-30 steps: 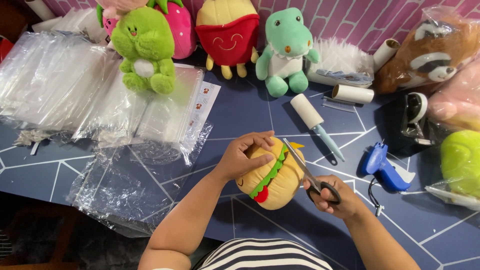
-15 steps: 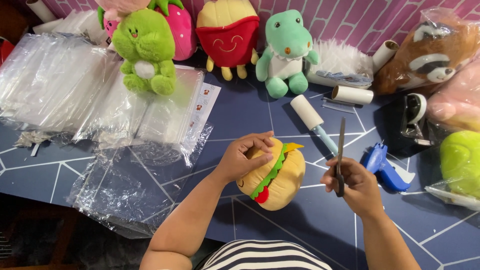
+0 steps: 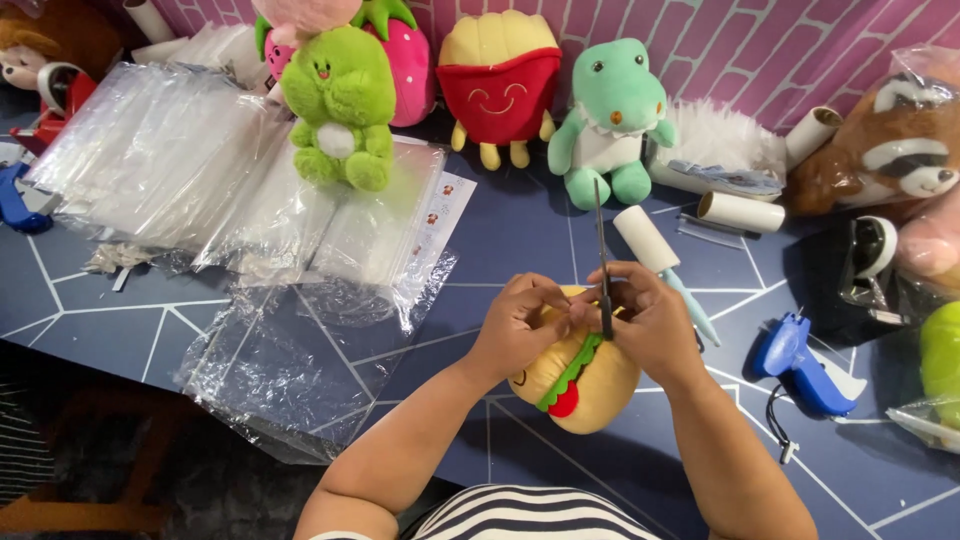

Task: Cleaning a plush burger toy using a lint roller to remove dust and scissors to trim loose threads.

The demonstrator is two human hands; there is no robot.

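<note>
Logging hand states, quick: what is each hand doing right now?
Left hand: closed, pinching the top of the burger plush.
Right hand: closed, holding scissors with blades pointing up.

Soft matt plush cloth on the burger toy (image 3: 578,385), thin dark metal on the scissors (image 3: 601,262) at its 12 o'clock, glossy crinkled clear plastic on the bags (image 3: 290,370) at 9 o'clock, smooth blue plastic on the tagging gun (image 3: 800,365) at 3 o'clock.
</note>
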